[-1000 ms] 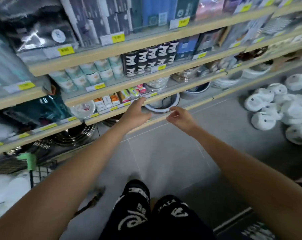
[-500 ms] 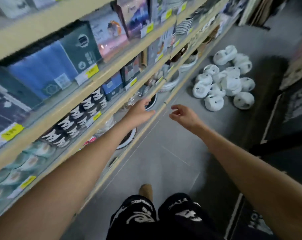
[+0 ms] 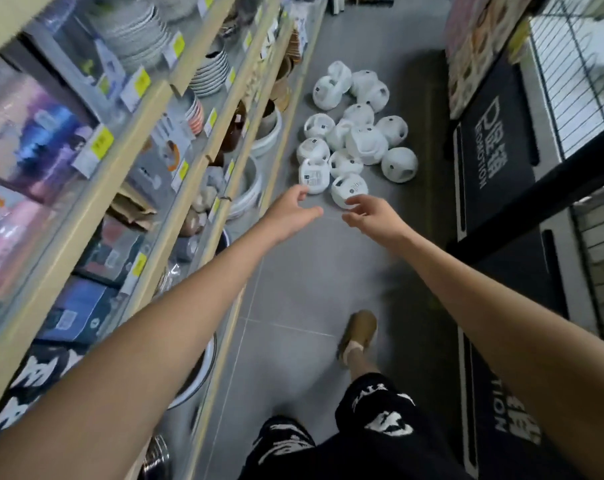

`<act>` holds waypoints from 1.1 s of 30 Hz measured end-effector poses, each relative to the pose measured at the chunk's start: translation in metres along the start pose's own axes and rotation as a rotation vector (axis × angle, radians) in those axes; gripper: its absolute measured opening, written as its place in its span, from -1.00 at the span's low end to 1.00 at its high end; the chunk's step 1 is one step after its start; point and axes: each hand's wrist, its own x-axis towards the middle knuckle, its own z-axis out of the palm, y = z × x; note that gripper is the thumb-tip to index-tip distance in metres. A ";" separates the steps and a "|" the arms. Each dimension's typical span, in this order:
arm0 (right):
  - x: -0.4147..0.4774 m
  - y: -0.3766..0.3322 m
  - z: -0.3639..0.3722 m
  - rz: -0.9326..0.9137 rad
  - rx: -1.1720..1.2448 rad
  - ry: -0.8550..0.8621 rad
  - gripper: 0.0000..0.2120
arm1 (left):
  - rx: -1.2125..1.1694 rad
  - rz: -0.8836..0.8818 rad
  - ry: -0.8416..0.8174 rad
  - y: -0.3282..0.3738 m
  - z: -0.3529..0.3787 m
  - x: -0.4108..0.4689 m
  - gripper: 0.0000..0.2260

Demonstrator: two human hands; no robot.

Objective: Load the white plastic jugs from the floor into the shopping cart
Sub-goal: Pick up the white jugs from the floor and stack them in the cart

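Your left hand [image 3: 290,211] and right hand [image 3: 369,214] stretch toward the white jugs [image 3: 359,143] heaped on the floor [image 3: 311,271] beside the shelves [image 3: 68,244], fingers loosely spread, both holding nothing.

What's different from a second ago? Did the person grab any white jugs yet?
The person turned away from the shelves and stepped toward the pile of white jugs, which now lies straight ahead. The left hand and right hand now reach toward the nearest ones. Nothing grabbed yet: both hands stay empty, and the jugs lie on the floor as before.
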 end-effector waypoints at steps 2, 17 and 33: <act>0.033 0.010 -0.029 0.025 0.017 0.023 -0.67 | 0.002 -0.003 -0.028 0.027 0.013 0.036 -0.48; 0.214 0.046 -0.191 0.129 0.055 0.010 -0.63 | 0.016 -0.054 -0.135 0.161 0.056 0.236 -0.45; 0.410 0.046 -0.228 0.297 0.090 0.026 -0.55 | 0.014 -0.080 -0.186 0.183 0.047 0.484 -0.54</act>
